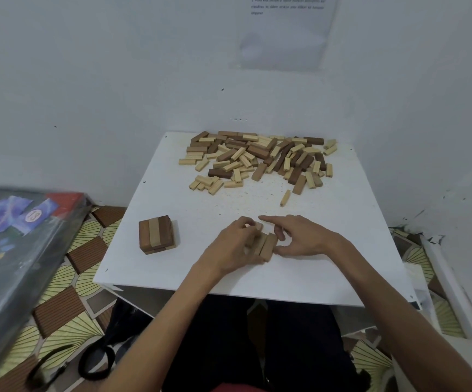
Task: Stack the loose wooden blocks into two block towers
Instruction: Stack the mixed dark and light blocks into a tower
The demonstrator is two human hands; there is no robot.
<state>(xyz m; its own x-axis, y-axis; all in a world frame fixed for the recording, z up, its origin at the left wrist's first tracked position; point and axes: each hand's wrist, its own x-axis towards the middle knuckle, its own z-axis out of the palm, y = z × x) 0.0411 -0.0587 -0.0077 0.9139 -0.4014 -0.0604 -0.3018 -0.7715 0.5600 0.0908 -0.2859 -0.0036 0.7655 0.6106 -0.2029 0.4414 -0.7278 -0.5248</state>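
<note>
- Sitting at the near edge of the white bench (pixel 342 258), the person has a lap in dark cloth just below both forearms.
- Down on the patterned floor (pixel 67 281), nearer than the left hand and well out to its left, lies a black loop of band (pixel 96 360).
- The left hand (pixel 236 247) has its fingers curled over the left side of a short row of blocks (pixel 267 247) and grips it.
- This row of blocks lies flat on the bench between the two hands, its pieces side by side and touching.
- The right hand (pixel 302 237) holds the row's right side: thumb laid against the outer block, middle finger curled at its far end, forefinger stretched straight out past the left hand's fingertips.
- Well to the left of the left hand stands a low stack (pixel 155 233) of dark and light blocks, the top layer three across; how many layers lie below, I cannot tell.
- Farther left still, off the bench, sits a plastic-wrapped box (pixel 11 250) bearing a round label marked 13.
- Beyond the right hand, a single light block (pixel 285 198) lies alone among pale crumbs.
- Farther beyond both hands, the pile of loose blocks (pixel 257 159) spreads across the far part of the bench, dark and light mixed.
- On the wall behind hangs a sheet of paper (pixel 285 38); its print is too small to read.
</note>
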